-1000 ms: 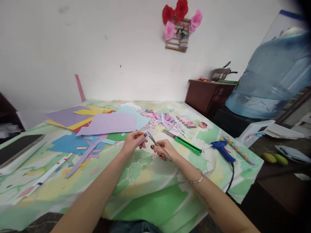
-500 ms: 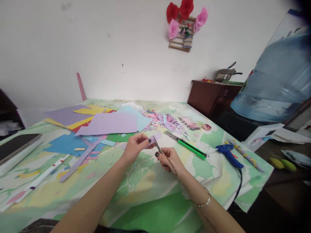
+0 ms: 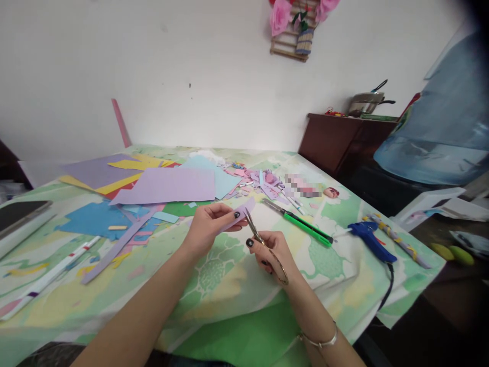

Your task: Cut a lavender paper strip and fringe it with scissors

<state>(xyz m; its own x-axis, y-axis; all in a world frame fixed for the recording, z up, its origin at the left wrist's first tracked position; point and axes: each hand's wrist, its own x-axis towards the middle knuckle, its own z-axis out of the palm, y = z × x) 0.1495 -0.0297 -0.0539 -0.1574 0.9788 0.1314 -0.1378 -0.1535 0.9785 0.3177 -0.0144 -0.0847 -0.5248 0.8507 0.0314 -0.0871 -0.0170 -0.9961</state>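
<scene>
My left hand [image 3: 212, 224] pinches a small lilac paper strip [image 3: 241, 213] above the table's near middle. My right hand [image 3: 272, 251] is closed around the loops of small metal scissors [image 3: 255, 231], whose blades point up and left and meet the strip's edge. Both hands hover over the green flowered tablecloth [image 3: 229, 311]. A silver bracelet [image 3: 319, 340] sits on my right wrist.
Sheets of lilac [image 3: 168, 186], blue [image 3: 93, 219] and yellow [image 3: 126, 165] paper and scraps lie at the back left. A green utility knife [image 3: 301, 225] and a blue glue gun [image 3: 370, 239] lie to the right. A phone [image 3: 19, 216] rests at the left edge. A big water bottle [image 3: 439, 132] stands right.
The camera has tilted down and left a little. My hands have come slightly nearer, and the scissors' blades now meet the lilac strip, which has turned more upright.
</scene>
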